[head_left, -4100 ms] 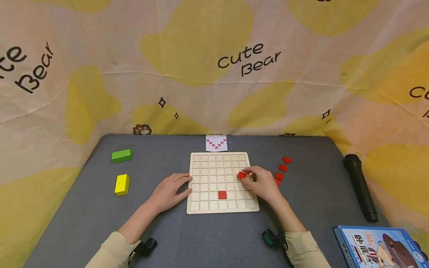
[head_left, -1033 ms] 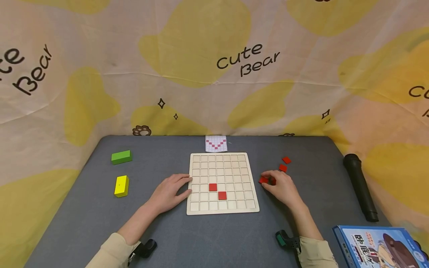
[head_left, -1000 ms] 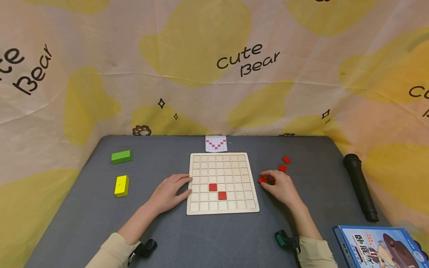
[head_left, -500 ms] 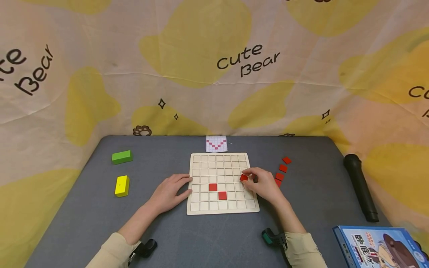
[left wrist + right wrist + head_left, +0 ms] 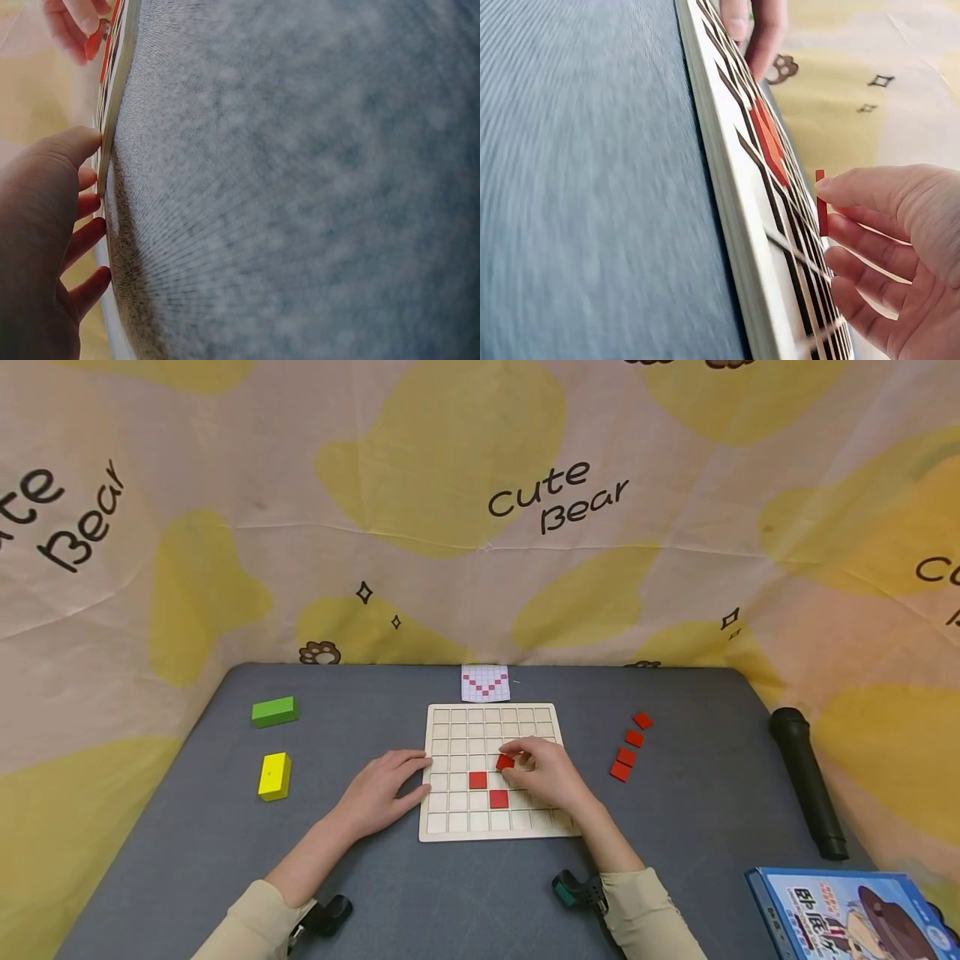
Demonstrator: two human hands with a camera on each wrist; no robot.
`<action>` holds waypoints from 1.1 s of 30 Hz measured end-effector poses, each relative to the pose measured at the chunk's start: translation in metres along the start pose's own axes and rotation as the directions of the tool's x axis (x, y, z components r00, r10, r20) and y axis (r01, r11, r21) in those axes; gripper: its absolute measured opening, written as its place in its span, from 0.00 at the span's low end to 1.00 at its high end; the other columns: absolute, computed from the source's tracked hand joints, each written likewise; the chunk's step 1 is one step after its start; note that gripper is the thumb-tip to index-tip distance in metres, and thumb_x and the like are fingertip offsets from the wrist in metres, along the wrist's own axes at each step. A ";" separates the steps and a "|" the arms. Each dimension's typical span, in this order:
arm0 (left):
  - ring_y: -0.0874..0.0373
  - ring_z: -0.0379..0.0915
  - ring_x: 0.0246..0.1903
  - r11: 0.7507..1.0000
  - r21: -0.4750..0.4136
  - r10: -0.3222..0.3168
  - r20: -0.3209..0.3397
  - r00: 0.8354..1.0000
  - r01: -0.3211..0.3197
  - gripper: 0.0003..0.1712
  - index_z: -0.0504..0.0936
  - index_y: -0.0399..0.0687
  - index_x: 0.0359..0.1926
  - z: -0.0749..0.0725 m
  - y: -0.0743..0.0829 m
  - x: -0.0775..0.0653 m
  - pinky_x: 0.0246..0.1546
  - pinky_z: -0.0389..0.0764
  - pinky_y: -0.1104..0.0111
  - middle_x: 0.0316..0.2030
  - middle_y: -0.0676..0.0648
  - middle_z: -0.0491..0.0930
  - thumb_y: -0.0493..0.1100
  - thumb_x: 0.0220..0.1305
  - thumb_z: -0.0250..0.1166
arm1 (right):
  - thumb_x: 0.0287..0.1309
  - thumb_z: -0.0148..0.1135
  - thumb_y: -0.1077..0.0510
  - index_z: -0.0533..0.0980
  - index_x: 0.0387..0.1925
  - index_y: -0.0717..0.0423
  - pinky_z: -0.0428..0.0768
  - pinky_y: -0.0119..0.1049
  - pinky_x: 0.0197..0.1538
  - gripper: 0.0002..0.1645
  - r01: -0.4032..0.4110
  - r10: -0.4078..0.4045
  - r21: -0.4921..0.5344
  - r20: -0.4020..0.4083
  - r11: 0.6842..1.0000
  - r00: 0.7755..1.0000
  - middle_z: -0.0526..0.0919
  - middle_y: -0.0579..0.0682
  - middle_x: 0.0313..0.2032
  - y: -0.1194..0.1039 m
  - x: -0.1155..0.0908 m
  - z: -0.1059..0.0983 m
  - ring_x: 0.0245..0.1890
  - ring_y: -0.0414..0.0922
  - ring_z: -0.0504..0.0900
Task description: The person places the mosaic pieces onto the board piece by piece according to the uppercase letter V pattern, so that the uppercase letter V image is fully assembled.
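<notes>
A pale wooden grid board (image 5: 450,825) lies on the grey table, with one red square tile (image 5: 477,781) and a second red tile (image 5: 498,799) seated diagonally in its cells. My right hand (image 5: 546,774) is over the board's middle and pinches another red tile (image 5: 822,204) between thumb and fingers. In the right wrist view that tile is on edge, apart from the board. My left hand (image 5: 384,787) touches the board's left edge with its fingertips, fingers mostly straight. Several loose red tiles (image 5: 626,757) lie in a slanting row to the board's right.
Behind the board is a small pattern card (image 5: 485,683) with a pink V on a grid. A green block (image 5: 274,712) and a yellow block (image 5: 274,777) stand at left. On the right are a black microphone (image 5: 808,783) and a blue box (image 5: 855,914).
A second tile now sits in the board. My right hand took another red tile from the right-hand row and moved left over the board. The left hand stays at the edge.
</notes>
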State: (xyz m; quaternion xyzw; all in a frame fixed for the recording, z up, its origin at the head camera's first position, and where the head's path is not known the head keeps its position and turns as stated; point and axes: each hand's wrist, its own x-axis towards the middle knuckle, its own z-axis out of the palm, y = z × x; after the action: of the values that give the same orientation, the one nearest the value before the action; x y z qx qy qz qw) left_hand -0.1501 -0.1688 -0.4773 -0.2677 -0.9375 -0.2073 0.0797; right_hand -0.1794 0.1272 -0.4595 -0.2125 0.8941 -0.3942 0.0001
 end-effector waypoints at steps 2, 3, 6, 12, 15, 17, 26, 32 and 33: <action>0.49 0.72 0.56 1.000 0.001 0.002 -0.001 1.000 -0.002 0.25 0.79 0.45 0.59 0.000 0.000 0.000 0.55 0.73 0.50 0.56 0.45 0.77 0.51 0.64 0.66 | 0.52 0.71 0.60 0.83 0.46 0.54 0.76 0.38 0.41 0.16 0.007 -0.007 0.006 0.009 1.000 1.000 0.82 0.44 0.38 -0.004 0.003 0.005 0.37 0.44 0.77; 0.48 0.72 0.56 1.000 0.001 0.003 -0.002 1.000 -0.003 0.25 0.79 0.45 0.59 0.000 0.000 0.000 0.55 0.73 0.50 0.56 0.45 0.77 0.51 0.64 0.66 | 0.52 0.71 0.60 0.83 0.45 0.53 0.76 0.38 0.41 0.16 0.005 -0.005 0.007 0.014 1.000 1.000 0.82 0.44 0.37 -0.006 0.004 0.008 0.37 0.44 0.77; 0.48 0.73 0.56 1.000 -0.002 0.006 -0.005 1.000 -0.006 0.25 0.80 0.45 0.59 0.000 0.000 0.000 0.54 0.73 0.50 0.56 0.45 0.77 0.51 0.64 0.66 | 0.52 0.70 0.60 0.83 0.45 0.53 0.76 0.37 0.41 0.15 0.007 -0.007 0.008 0.025 1.000 1.000 0.82 0.44 0.36 -0.010 0.009 0.016 0.36 0.43 0.76; 0.48 0.73 0.56 1.000 -0.008 0.004 -0.002 1.000 -0.004 0.25 0.80 0.45 0.59 -0.001 0.000 0.000 0.54 0.73 0.50 0.56 0.45 0.77 0.51 0.64 0.66 | 0.54 0.70 0.60 0.83 0.45 0.55 0.75 0.37 0.41 0.15 0.054 -0.054 -0.004 0.037 0.999 0.998 0.82 0.45 0.37 -0.021 0.018 0.030 0.36 0.43 0.76; 0.48 0.72 0.56 1.000 -0.007 -0.001 0.002 1.000 0.001 0.25 0.80 0.45 0.59 -0.001 0.000 0.001 0.55 0.73 0.49 0.56 0.45 0.77 0.51 0.64 0.66 | 0.55 0.70 0.60 0.83 0.47 0.55 0.75 0.36 0.41 0.16 0.061 -0.060 -0.010 0.047 0.998 0.997 0.82 0.45 0.37 -0.024 0.023 0.035 0.36 0.43 0.76; 0.48 0.72 0.56 1.000 -0.005 -0.003 0.005 1.000 0.003 0.25 0.80 0.45 0.59 0.000 0.000 0.001 0.55 0.73 0.49 0.56 0.45 0.77 0.51 0.64 0.66 | 0.55 0.70 0.60 0.83 0.47 0.55 0.75 0.36 0.41 0.16 0.069 -0.068 -0.015 0.054 0.997 0.996 0.82 0.46 0.38 -0.026 0.025 0.038 0.36 0.43 0.76; 0.49 0.73 0.56 1.000 -0.005 0.005 0.002 1.000 -0.005 0.25 0.80 0.46 0.58 0.000 -0.001 0.001 0.54 0.73 0.50 0.56 0.45 0.77 0.51 0.64 0.66 | 0.55 0.68 0.62 0.82 0.48 0.54 0.76 0.37 0.45 0.17 0.088 -0.085 -0.041 0.067 0.995 0.994 0.83 0.47 0.42 -0.029 0.034 0.047 0.39 0.43 0.77; 0.49 0.73 0.55 1.000 -0.005 0.010 -0.003 1.000 -0.010 0.24 0.80 0.46 0.58 0.000 -0.001 0.000 0.54 0.74 0.50 0.55 0.45 0.77 0.51 0.64 0.66 | 0.56 0.67 0.63 0.82 0.48 0.54 0.76 0.40 0.48 0.16 0.082 -0.079 -0.035 0.080 0.996 0.994 0.83 0.48 0.43 -0.032 0.033 0.048 0.41 0.44 0.77; 0.49 0.73 0.55 1.000 -0.005 0.010 -0.004 1.000 -0.010 0.24 0.80 0.46 0.58 0.000 -0.001 0.000 0.54 0.74 0.50 0.55 0.45 0.77 0.51 0.64 0.66 | 0.56 0.67 0.63 0.82 0.48 0.54 0.76 0.40 0.48 0.16 0.082 -0.079 -0.034 0.081 0.996 0.994 0.83 0.48 0.44 -0.032 0.033 0.048 0.41 0.44 0.78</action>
State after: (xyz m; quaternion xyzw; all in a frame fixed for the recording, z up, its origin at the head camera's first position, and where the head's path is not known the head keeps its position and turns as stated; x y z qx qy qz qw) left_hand -0.1503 -0.1696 -0.4776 -0.2724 -0.9355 -0.2096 0.0818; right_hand -0.1895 0.0616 -0.4641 -0.2638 0.8914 -0.3682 0.0158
